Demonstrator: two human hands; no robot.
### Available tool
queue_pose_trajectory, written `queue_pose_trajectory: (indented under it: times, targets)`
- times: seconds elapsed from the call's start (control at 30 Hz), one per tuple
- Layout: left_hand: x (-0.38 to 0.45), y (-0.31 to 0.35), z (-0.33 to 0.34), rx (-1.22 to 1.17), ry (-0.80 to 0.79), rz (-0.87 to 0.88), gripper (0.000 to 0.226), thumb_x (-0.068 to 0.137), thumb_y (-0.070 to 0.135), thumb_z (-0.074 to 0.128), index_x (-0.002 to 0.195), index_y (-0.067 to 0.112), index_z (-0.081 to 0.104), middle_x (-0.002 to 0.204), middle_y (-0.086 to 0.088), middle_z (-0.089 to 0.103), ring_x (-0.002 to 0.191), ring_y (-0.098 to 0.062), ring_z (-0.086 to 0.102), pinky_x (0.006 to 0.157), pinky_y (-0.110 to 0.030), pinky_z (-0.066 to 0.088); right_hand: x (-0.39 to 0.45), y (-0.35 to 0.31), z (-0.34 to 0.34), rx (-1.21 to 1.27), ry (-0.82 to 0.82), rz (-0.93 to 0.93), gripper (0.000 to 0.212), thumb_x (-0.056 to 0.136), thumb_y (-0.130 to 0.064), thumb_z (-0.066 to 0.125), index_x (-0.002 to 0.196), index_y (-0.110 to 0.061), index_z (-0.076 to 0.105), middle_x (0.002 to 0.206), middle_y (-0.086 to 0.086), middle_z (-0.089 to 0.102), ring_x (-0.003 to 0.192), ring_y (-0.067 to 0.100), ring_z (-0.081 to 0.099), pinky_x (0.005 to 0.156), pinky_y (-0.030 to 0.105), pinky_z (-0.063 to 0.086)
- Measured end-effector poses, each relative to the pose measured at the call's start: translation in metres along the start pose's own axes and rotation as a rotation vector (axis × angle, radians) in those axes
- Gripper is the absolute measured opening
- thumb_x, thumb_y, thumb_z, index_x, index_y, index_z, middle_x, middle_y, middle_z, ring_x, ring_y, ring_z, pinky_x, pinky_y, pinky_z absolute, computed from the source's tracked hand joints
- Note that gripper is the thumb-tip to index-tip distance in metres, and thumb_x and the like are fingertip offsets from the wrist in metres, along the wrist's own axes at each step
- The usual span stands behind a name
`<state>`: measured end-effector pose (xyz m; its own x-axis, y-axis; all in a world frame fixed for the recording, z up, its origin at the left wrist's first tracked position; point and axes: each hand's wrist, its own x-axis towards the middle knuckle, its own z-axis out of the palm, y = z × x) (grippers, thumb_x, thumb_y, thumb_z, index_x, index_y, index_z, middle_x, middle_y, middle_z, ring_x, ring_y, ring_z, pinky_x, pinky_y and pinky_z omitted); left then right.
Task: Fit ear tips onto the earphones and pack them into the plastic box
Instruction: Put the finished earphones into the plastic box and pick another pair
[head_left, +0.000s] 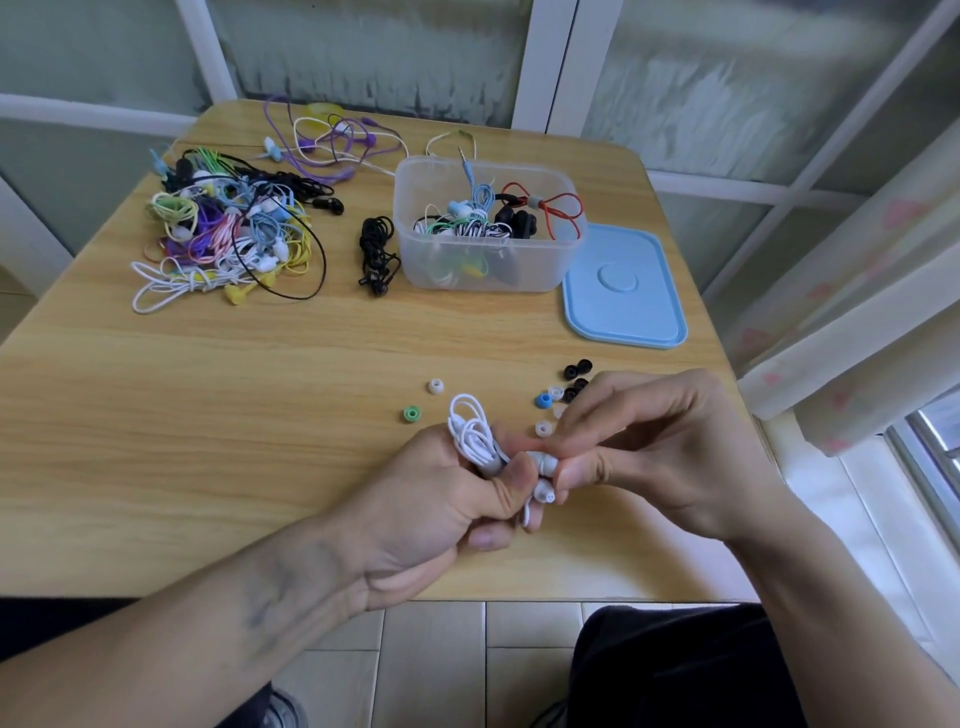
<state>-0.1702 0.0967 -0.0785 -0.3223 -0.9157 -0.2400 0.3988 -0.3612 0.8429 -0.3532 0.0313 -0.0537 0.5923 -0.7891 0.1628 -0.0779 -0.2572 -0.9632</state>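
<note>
- White earphones (475, 434), a coiled set, sit in the person's left hand (441, 499) just above the near edge of the wooden table (260, 374); fingers curled round the coil, thumb over it.
- One earbud (543, 462) pokes out between the two hands. The right hand (649, 447) pinches at its tip with thumb and forefinger. Looks like an ear tip being pushed on; the tip itself is hidden under the fingers.
- Second earbud (544, 493) hangs just below, nozzle bare, no tip on it.
- Head view, loose ear tips on the table beside the hands: one green (411, 413), one blue (543, 400), one whitish one (435, 386) off to the left, about three more clear ones near the right knuckles, black ones (576, 371) about four. The right hand covers part of the group, so the count is loose.
- Clear plastic box (488, 223), one, open, further back and already holding several sets, red, black and light blue among them. Its light blue lid (623, 286), one, lies flat beside it on the right.
- One black coiled set (378, 254) lies alone left of the box. Tangled pile of coloured earphones (228, 234) at far left, too knotted to count.
- Risks, as I judge them: the soft tip may seat crooked or pop off the nozzle and roll off the near edge. The coil may spring loose if the left grip eases. The second bud could get packed bare.
</note>
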Motion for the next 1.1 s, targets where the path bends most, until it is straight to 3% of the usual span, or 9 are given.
queue_pose_trajectory:
  times: [0.07,0.13,0.3,0.43,0.6,0.73,0.83,1.0,1.1]
  targets:
    - [0.000,-0.001,0.001,0.011,0.027,0.020,0.015,0.079,0.011,0.061,0.087,0.000,0.066,0.071,-0.010,0.061,0.057,-0.012,0.051,0.044,-0.019,0.025,0.001,0.000,0.001,-0.020,0.013,-0.005,0.018,0.065,-0.024,0.088,0.077,-0.013,0.080,0.077,0.012,0.072,0.072,0.038,0.066,0.064,0.054,0.054]
    - [0.000,0.001,0.001,0.058,0.053,0.078,0.010,0.078,0.012,0.061,0.078,0.012,0.072,0.068,-0.010,0.062,0.056,-0.012,0.051,0.044,-0.016,0.030,0.002,0.000,0.003,-0.037,0.032,-0.011,0.016,0.064,-0.021,0.087,0.077,-0.014,0.080,0.072,0.012,0.071,0.071,0.042,0.062,0.066,0.050,0.052]
    - [0.002,0.010,-0.005,0.406,0.181,0.348,0.015,0.078,0.015,0.066,0.066,0.022,0.062,0.063,-0.003,0.065,0.059,-0.010,0.056,0.054,-0.018,0.044,0.003,-0.005,0.010,0.038,0.049,0.063,0.012,0.062,-0.008,0.083,0.073,-0.007,0.078,0.070,0.017,0.069,0.064,0.025,0.064,0.062,0.022,0.049]
    - [0.001,0.018,-0.006,0.604,0.275,0.512,0.009,0.077,0.014,0.069,0.072,0.015,0.062,0.067,0.003,0.068,0.061,-0.006,0.061,0.060,-0.015,0.046,0.004,0.001,0.018,0.273,0.051,0.095,0.009,0.069,-0.005,0.079,0.078,-0.007,0.079,0.073,0.010,0.070,0.062,0.020,0.066,0.058,0.026,0.055]
    - [0.002,0.022,-0.007,0.375,0.304,0.466,0.010,0.081,0.016,0.070,0.074,0.023,0.070,0.065,0.005,0.066,0.051,-0.008,0.054,0.050,-0.014,0.040,0.005,-0.001,0.029,0.172,0.172,0.004,0.013,0.081,-0.012,0.070,0.092,-0.011,0.077,0.083,-0.001,0.075,0.070,0.014,0.068,0.061,0.015,0.049]
    - [0.001,0.021,-0.003,0.256,0.282,0.375,0.008,0.078,0.021,0.066,0.077,0.020,0.074,0.073,-0.018,0.067,0.052,-0.017,0.045,0.048,-0.024,0.035,0.002,0.002,0.029,-0.090,0.257,-0.090,0.020,0.081,-0.020,0.076,0.100,-0.022,0.075,0.085,-0.007,0.076,0.076,0.011,0.072,0.068,0.018,0.052]
    - [-0.001,0.021,-0.002,0.269,0.287,0.372,0.010,0.077,0.021,0.065,0.080,0.014,0.071,0.065,-0.012,0.064,0.046,-0.011,0.046,0.048,-0.021,0.036,0.001,0.002,0.029,-0.191,0.258,-0.176,0.018,0.083,-0.015,0.076,0.098,-0.024,0.075,0.086,-0.011,0.076,0.079,0.014,0.073,0.072,0.024,0.055]
    - [0.002,0.020,0.000,0.359,0.316,0.456,0.017,0.077,0.021,0.066,0.086,0.006,0.068,0.065,0.003,0.066,0.045,-0.003,0.053,0.050,-0.009,0.040,0.001,0.004,0.030,-0.124,0.283,-0.084,0.011,0.084,-0.023,0.073,0.094,-0.025,0.077,0.080,-0.014,0.074,0.073,0.011,0.071,0.064,0.018,0.050]
    - [0.002,0.020,-0.003,0.334,0.301,0.464,0.007,0.081,0.023,0.070,0.081,0.017,0.073,0.069,-0.007,0.067,0.052,-0.010,0.054,0.050,-0.015,0.039,0.004,0.003,0.028,-0.024,0.230,-0.048,0.013,0.084,-0.025,0.071,0.095,-0.021,0.077,0.080,-0.007,0.073,0.069,0.012,0.066,0.061,0.018,0.048]
